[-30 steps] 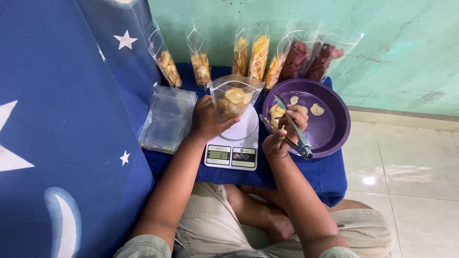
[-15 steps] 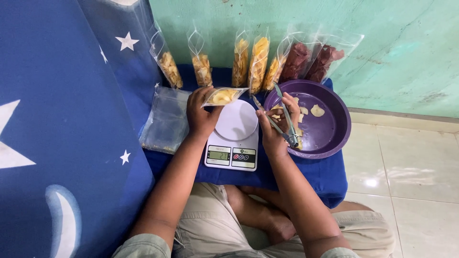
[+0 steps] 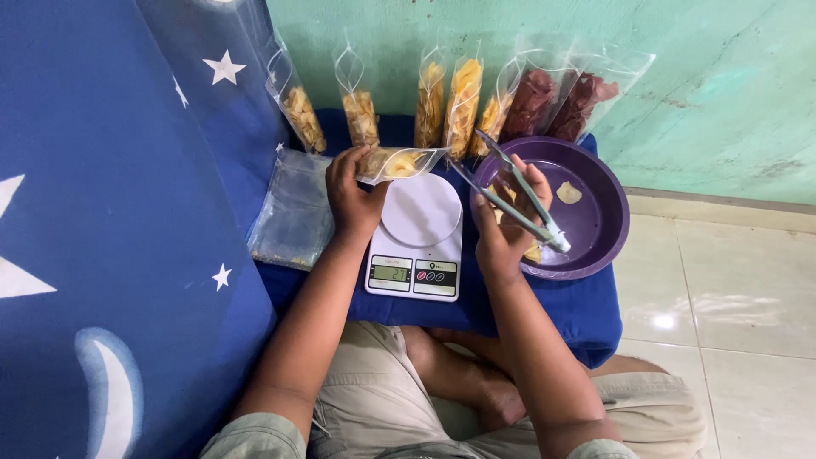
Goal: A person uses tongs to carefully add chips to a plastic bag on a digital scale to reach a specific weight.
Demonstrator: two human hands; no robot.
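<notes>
the left hand [image 3: 353,195] is closed around a small clear bag [image 3: 398,163] of yellow chips, pinching it by one end and holding it tipped on its side just above the far edge of the white kitchen scale [image 3: 418,238]. the right hand [image 3: 503,228], just right of the scale, is curled shut on a pair of metal tongs [image 3: 510,195], whose arms stand slightly apart with the tips pointing up and back toward the bag. the scale's round plate is bare and its little screen is lit (digits too small to tell). right of the scale sits a purple bowl [image 3: 599,225] with a few pale chips left in it. behind the scale, a row of tall clear bags [image 3: 463,106] leans against the green wall, most filled with yellow chips, the two at the right with dark red ones. left of the scale lies a flat stack of empty clear bags [image 3: 293,217] on the blue cloth.
</notes>
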